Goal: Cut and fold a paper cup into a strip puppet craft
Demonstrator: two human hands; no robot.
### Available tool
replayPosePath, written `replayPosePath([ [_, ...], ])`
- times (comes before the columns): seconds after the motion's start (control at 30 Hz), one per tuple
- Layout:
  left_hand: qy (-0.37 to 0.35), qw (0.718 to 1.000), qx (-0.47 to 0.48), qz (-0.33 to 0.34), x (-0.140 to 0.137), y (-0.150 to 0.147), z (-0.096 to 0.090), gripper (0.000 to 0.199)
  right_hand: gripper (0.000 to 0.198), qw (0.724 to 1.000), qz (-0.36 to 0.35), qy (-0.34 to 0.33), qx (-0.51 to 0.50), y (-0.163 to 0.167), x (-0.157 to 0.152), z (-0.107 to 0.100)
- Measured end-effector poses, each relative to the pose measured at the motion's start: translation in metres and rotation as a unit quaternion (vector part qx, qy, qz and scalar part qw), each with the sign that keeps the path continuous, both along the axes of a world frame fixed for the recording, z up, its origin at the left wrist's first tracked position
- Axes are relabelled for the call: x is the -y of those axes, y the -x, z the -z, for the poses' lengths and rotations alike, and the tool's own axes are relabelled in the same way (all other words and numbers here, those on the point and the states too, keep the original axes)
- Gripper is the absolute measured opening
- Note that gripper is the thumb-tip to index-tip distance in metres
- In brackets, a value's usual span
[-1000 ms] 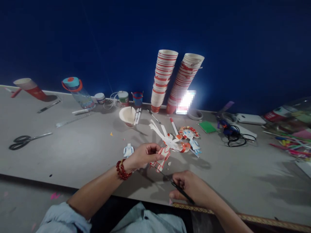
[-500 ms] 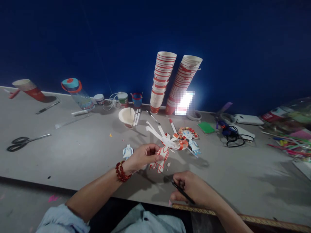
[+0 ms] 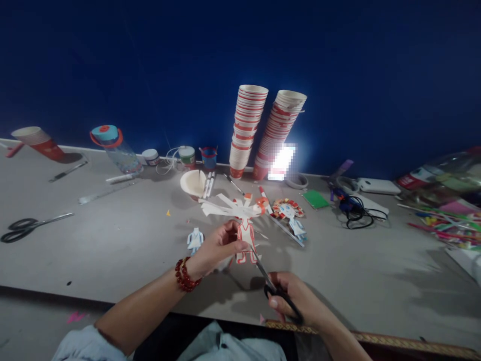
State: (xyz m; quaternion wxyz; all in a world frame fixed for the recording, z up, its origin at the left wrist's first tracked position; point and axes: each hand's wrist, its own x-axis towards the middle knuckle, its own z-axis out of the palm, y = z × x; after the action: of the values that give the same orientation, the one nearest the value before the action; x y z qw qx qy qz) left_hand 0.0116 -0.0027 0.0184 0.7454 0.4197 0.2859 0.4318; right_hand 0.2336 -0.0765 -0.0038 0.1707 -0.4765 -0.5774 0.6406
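My left hand [image 3: 221, 245] pinches a paper doll [image 3: 246, 234] with red-drawn clothes and long white strips fanning out at its head. Black-handled scissors [image 3: 283, 300] are gripped in my right hand [image 3: 296, 296], their blades reaching up to the doll's right lower edge. Whether the blades are cutting I cannot tell. To the left of the doll lies a small blue-outlined paper body [image 3: 195, 240]. Right of it is another paper doll [image 3: 288, 210] with a blue-drawn face and orange-and-white curls around its head.
Two tall paper cup stacks [image 3: 248, 130] and a bright blurred screen [image 3: 282, 161] stand at the back. A cut paper cup [image 3: 192, 183] sits left of the markers [image 3: 209, 184]. Other scissors [image 3: 35, 225] lie far left. At right are a black cable [image 3: 356, 213] and colourful sticks [image 3: 443, 223].
The red-outlined doll has turned more upright, its strips swinging left. My right hand has turned the scissors, bringing the blades up to the doll's edge. The view has shifted slightly.
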Motion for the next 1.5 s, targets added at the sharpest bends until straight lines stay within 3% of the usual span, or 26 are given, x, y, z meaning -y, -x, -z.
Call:
replayPosePath([
  [0.3, -0.035, 0.998, -0.005, 0.046, 0.004, -0.003, -0.008, 0.036, 0.066, 0.997, 0.010, 0.009, -0.073, 0.004, 0.003, 0.001],
  [0.5, -0.050, 0.997, -0.040, 0.042, 0.006, -0.005, 0.000, 0.043, 0.065, 0.994, 0.010, 0.013, -0.108, 0.006, 0.002, 0.010],
  [0.8, -0.055, 0.997, -0.038, 0.036, 0.006, -0.005, 0.004, 0.041, 0.064, 0.995, -0.034, -0.027, -0.086, 0.006, -0.008, 0.006],
  [1.07, -0.058, 0.997, -0.040, 0.040, 0.006, -0.005, 0.002, 0.037, 0.063, 0.995, -0.057, -0.022, -0.081, 0.003, -0.010, 0.013],
  [1.5, -0.040, 0.997, -0.054, 0.027, 0.005, -0.005, 0.005, 0.036, 0.070, 0.999, 0.009, -0.033, -0.006, 0.012, -0.012, 0.004],
])
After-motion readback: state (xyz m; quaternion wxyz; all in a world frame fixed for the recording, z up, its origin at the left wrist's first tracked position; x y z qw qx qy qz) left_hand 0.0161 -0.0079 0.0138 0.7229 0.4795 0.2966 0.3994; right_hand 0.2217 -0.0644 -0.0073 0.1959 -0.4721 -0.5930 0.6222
